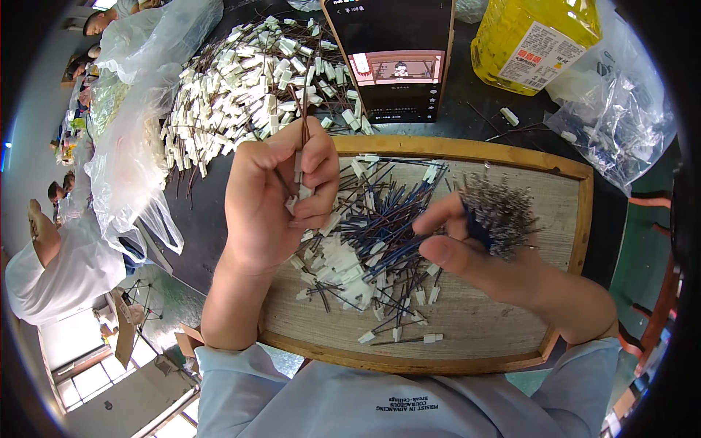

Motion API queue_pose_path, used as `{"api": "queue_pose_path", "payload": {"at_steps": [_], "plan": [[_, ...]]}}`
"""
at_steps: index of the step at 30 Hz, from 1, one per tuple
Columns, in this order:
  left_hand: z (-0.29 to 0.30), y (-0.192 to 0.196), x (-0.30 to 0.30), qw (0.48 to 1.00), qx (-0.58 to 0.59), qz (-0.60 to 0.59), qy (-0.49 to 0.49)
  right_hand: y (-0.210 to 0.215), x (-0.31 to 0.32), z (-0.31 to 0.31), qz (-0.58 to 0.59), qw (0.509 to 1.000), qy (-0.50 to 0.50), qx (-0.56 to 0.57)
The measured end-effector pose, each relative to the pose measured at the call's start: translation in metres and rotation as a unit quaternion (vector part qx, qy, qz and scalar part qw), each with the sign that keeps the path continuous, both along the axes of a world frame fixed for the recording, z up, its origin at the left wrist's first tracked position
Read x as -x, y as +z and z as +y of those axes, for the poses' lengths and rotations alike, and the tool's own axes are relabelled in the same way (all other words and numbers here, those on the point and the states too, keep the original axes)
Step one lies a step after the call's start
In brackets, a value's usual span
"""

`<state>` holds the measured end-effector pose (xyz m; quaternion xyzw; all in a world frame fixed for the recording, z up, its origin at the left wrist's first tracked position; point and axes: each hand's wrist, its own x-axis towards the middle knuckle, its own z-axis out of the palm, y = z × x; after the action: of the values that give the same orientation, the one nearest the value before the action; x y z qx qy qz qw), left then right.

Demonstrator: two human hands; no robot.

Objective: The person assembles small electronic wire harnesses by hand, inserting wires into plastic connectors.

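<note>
My left hand [266, 190] is closed on a few brown wires [305, 98] that rise above the fist. White plastic connectors show between its fingers. To the right, my right hand [485, 266] grips a bundle of dark wires [500, 215], their many bare metal ends fanned out and blurred by motion. Its thumb and forefinger stand apart, pointing toward the left hand. Below both hands, blue and brown wires with white connectors [383, 226] lie heaped on a wood-framed tray [504, 328].
A large pile of white connectors with brown wires [241, 91] sits at the back left, beside plastic bags [128, 131]. A phone [394, 98] stands upright behind the tray. At the back right are a bottle of yellow liquid [504, 36] and a clear bag [621, 117]. Other people [51, 248] are at the far left.
</note>
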<state>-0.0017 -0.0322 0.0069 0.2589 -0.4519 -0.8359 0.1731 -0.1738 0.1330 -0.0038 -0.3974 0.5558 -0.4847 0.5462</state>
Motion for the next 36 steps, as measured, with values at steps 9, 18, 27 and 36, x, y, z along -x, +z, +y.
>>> {"api": "queue_pose_path", "payload": {"at_steps": [9, 18, 27, 36], "plan": [[0.022, 0.005, 0.018, 0.982, -0.161, 0.068, 0.064, -0.006, -0.002, 0.000, -0.093, 0.993, -0.075, -0.017], [0.018, -0.004, 0.002, 0.972, -0.164, 0.132, -0.102, -0.004, -0.012, 0.000, -0.080, 0.986, -0.146, 0.026], [0.032, 0.012, 0.010, 0.995, -0.022, 0.050, -0.084, 0.008, -0.001, 0.004, -0.007, 0.995, -0.077, -0.063], [0.028, 0.008, 0.005, 0.987, -0.014, 0.049, -0.155, 0.018, -0.004, 0.001, 0.020, 0.995, -0.075, -0.063]]}}
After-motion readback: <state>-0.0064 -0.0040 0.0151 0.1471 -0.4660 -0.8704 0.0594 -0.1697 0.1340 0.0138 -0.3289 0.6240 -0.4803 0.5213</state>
